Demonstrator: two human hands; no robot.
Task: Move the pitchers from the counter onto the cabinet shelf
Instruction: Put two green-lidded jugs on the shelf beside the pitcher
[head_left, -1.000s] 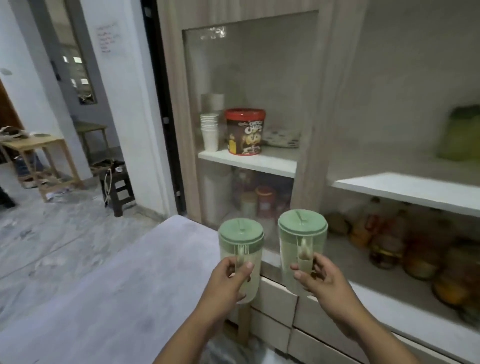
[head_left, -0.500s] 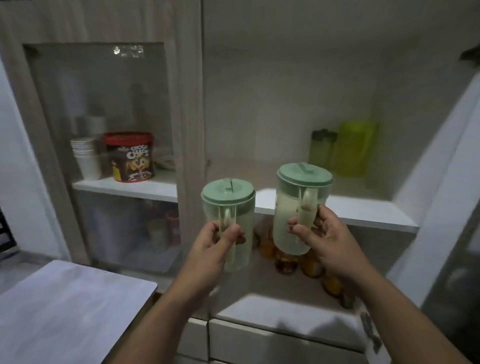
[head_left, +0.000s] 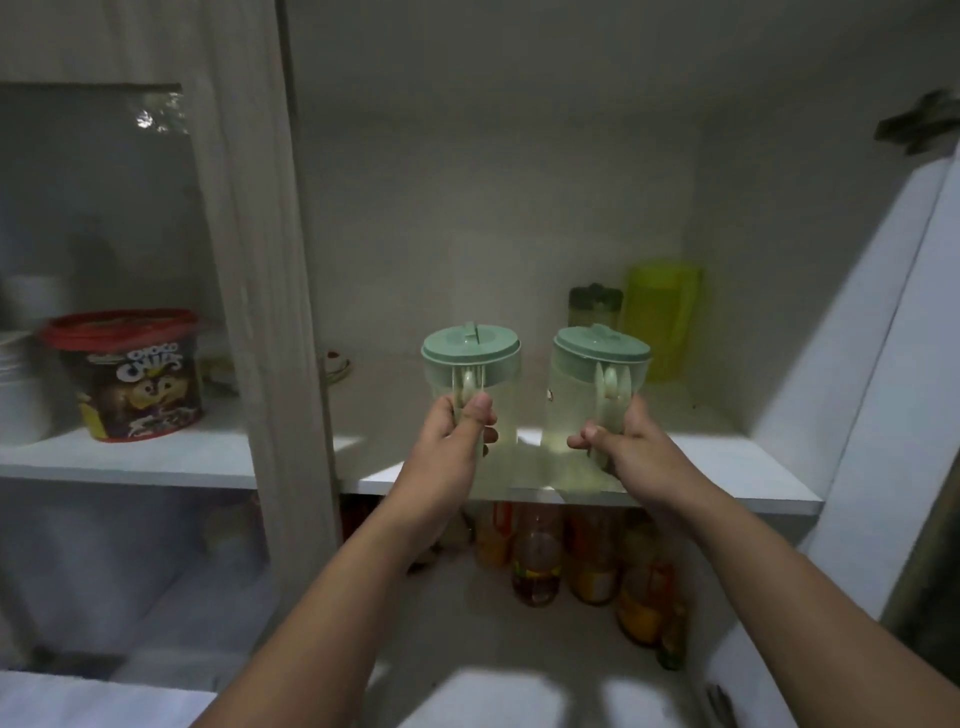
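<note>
Both pitchers have risen and gone forward over the cabinet shelf (head_left: 727, 467) since the earlier frame. Left hand (head_left: 452, 441) is clamped on the left pitcher (head_left: 470, 374) by its handle, right hand (head_left: 631, 447) likewise on the right pitcher (head_left: 592, 395). Each is upright, translucent pale green, with a closed green lid, near the shelf's front edge.
</note>
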